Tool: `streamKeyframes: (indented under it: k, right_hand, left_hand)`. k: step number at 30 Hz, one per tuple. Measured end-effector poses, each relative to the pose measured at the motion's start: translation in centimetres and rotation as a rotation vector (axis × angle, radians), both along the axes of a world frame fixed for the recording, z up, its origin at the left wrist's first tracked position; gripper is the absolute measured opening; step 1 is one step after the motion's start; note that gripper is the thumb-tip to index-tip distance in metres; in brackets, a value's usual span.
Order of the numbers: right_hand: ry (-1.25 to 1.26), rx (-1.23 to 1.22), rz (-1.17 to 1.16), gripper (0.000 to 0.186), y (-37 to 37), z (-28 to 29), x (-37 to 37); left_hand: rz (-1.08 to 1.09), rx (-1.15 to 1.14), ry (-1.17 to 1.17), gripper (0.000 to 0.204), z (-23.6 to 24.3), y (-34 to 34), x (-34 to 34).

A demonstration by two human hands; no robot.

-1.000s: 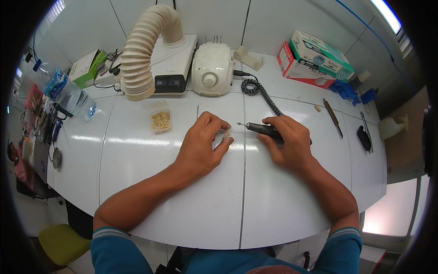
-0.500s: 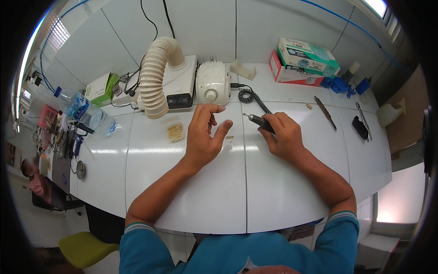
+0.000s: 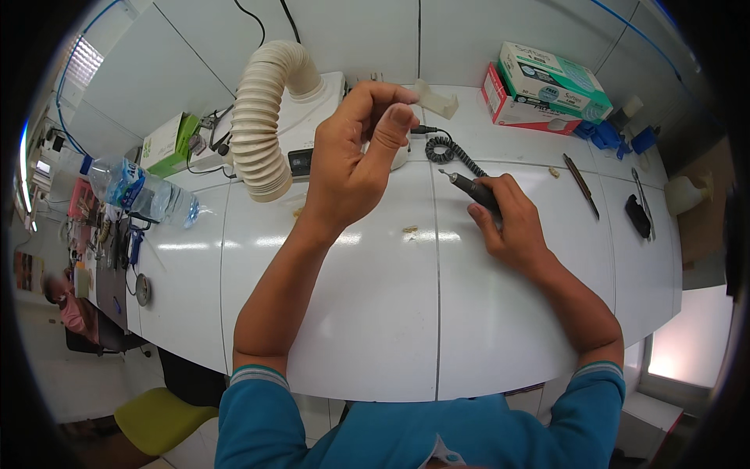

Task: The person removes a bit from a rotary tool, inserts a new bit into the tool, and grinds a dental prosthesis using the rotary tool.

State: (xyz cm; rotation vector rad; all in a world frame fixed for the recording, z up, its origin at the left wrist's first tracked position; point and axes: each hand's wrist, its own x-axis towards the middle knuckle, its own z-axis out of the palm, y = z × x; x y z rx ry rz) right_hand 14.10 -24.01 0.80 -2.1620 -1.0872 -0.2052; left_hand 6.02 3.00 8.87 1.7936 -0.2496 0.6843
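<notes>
In my right hand [image 3: 512,223] is a dark rotary handpiece [image 3: 476,193], its metal tip pointing up and left. A coiled black cord [image 3: 459,155] runs back from it to a white control box, now mostly hidden behind my left hand. My left hand [image 3: 355,152] is raised above the table, thumb and index finger apart, and I see nothing between them. Small tan tooth-like pieces [image 3: 409,229] lie on the white tabletop [image 3: 367,313] between my hands. The bag of tan pieces is almost wholly covered by my left forearm.
A ribbed extraction hose [image 3: 262,125] arches over the back left, near a water bottle [image 3: 144,191]. Stacked boxes [image 3: 547,90] stand at the back right. A brown pen-like tool [image 3: 581,186] and tweezers [image 3: 643,203] lie on the right. Someone in pink [image 3: 78,316] sits far left.
My left hand has risen and moved farther back, now covering the control box. The handpiece stays in my right hand. The whole view has shifted slightly.
</notes>
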Motion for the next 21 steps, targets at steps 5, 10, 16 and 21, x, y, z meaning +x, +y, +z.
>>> streamKeyframes:
  k: [5, 10, 16, 21]
  right_hand:
    - [0.066, -0.067, -0.013, 0.030, 0.0, -0.6, 0.0]
    - [-0.026, -0.003, 0.017, 0.025, 0.1, -1.1, 0.3]
    - [0.050, -0.063, -0.022, 0.027, -0.2, -1.1, 0.7]
    - [0.019, -0.064, -0.015, 0.028, 0.2, -0.6, 0.4]
  left_hand:
    - [-0.052, 0.080, 0.211, 0.029, -2.2, 1.2, 0.3]
    - [-0.083, 0.304, 0.242, 0.026, -2.4, 1.2, 0.4]
    - [-0.124, 0.379, 0.290, 0.026, -2.3, 0.8, 0.5]
    - [-0.091, 0.539, 0.310, 0.031, -3.3, 0.8, 0.7]
